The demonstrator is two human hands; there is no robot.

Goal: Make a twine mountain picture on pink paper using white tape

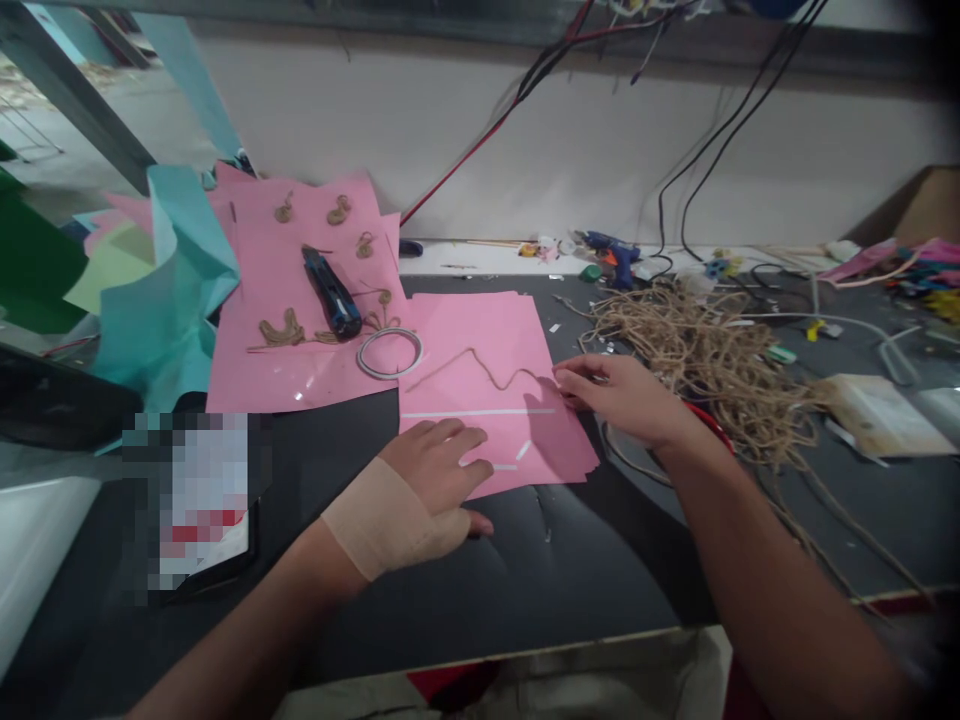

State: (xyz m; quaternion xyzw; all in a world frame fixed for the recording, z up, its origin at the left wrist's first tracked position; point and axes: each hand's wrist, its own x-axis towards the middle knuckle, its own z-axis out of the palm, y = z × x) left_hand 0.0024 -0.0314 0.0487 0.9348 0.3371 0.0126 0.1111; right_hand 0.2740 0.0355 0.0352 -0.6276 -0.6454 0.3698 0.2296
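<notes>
On the near part of a pink sheet (480, 320), my left hand (427, 490) rests with fingers spread, a tan bandage around its wrist and palm. My right hand (619, 395) pinches one end of a piece of brown twine (471, 350) at the sheet's right edge. The twine lies in a zigzag across the paper. Below it runs a thin white strip (480, 413), and shorter white strips lie near my left fingers. A larger pink sheet (262, 270) to the left carries small twine shapes (281, 328), a utility knife (330, 290) and a ring-shaped roll (362, 360).
A tangled heap of twine (697, 340) lies right of my right hand. A blue glue gun (619, 262) is at the back, with cables hanging above. Crumpled teal paper (157, 310) and a pixelated phone-like object (206, 490) are on the left.
</notes>
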